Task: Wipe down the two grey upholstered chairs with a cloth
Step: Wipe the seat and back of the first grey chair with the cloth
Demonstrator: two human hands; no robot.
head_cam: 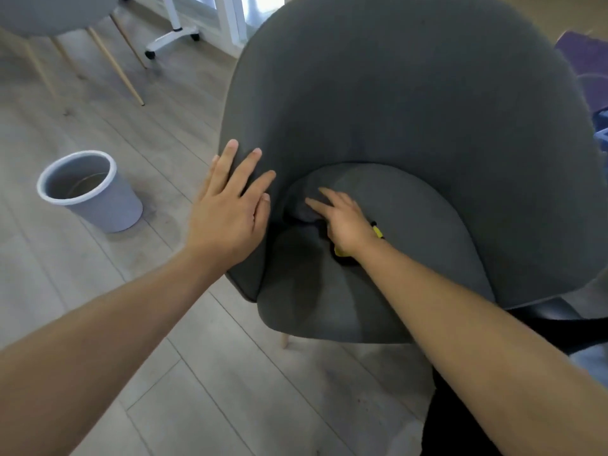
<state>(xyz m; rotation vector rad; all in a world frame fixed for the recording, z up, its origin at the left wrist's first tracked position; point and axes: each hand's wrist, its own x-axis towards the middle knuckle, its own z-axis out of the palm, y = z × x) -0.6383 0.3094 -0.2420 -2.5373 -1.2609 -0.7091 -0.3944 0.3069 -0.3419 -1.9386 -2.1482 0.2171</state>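
A dark grey upholstered chair [411, 103] with a curved back fills the middle and right of the view. My left hand [230, 209] lies flat, fingers spread, on the chair's left side edge. My right hand [342, 222] presses down on the seat cushion near its back left corner, over a cloth [340, 251] of which only yellow and dark bits show under the palm and wrist. A second, lighter grey chair [49, 14] with thin wooden legs stands at the top left.
A grey waste bin [95, 195] stands on the wooden floor left of the chair. A white wheeled stand [171, 37] is at the top. Purple and blue things [589, 57] sit at the right edge.
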